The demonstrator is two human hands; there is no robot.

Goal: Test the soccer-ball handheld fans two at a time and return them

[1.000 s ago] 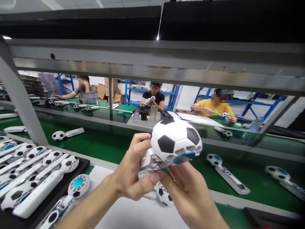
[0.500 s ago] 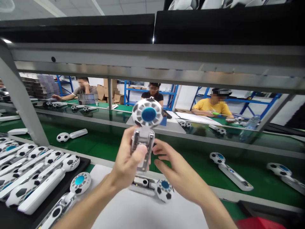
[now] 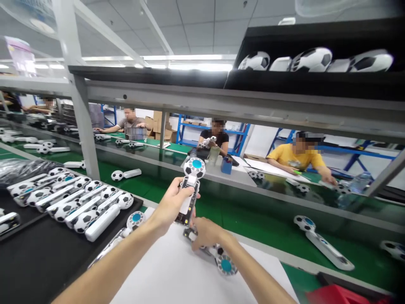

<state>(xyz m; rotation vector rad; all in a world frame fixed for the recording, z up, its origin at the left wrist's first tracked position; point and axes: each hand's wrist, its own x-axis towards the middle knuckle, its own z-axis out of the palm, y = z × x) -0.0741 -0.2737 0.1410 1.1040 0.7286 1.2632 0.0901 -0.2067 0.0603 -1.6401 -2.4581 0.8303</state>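
My left hand [image 3: 174, 202] is closed around an upright handheld device [image 3: 194, 165] with a soccer-ball-patterned round head and a blue centre. Its handle is open at the front, baring a circuit board, and my thumb presses on it. Just below, my right hand [image 3: 207, 234] reaches down with bent fingers around the handle of a second soccer-ball device [image 3: 226, 265], which lies on a white sheet [image 3: 158, 270]. The palm hides part of that handle. Left of my forearm another open-handled device [image 3: 136, 219] is partly covered.
A black tray [image 3: 38, 257] at left bears rows of similar devices. A green conveyor belt [image 3: 253, 219] crosses ahead, carrying a device [image 3: 324, 245] at right. A shelf [image 3: 190, 97] spans overhead. Several co-workers sit across the belt. Something red [image 3: 338, 295] stands at lower right.
My right hand has moved from beside the held device down onto the second one. My left hand still holds its device. The view has shifted, showing more of the ceiling and left tray.
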